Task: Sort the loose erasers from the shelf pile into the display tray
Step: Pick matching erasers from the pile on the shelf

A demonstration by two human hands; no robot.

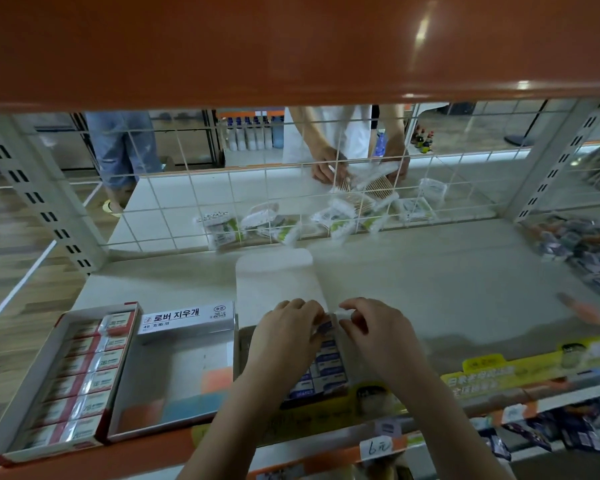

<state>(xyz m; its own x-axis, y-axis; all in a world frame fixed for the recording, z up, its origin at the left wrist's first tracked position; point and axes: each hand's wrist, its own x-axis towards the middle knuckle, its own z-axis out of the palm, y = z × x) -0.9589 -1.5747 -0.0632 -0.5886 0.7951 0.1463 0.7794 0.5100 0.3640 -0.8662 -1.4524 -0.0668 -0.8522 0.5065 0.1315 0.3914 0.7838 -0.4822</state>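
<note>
- The fingers (pixel 312 315) of the left hand (pixel 284 337) curl down over the far end of the tray (pixel 243 344) at lower centre; they seem to pinch a blue-and-white eraser (pixel 326 328), though the hand hides most of the contact
- The right hand (pixel 378 337) has its fingertips bent and pinching something small and white beside that same eraser; what it is I cannot tell
- Both hands crowd one spot, so a slip could drop the eraser onto the shelf (pixel 430 278) instead of into its row
- The rows of erasers (pixel 329 365) already in the tray lie tight between the wrists; pushing a new one in at an angle could lift or skew its neighbours
- The loose pile (pixel 575 247) sits at the right edge of the frame, well apart from the tray, so each reach risks the forearm brushing the tray's raised flap (pixel 274 278)
- The box of red erasers (pixel 84 379) at lower left stands just beside the half-empty box (pixel 174 375); a blue eraser could land there by mistake
</note>
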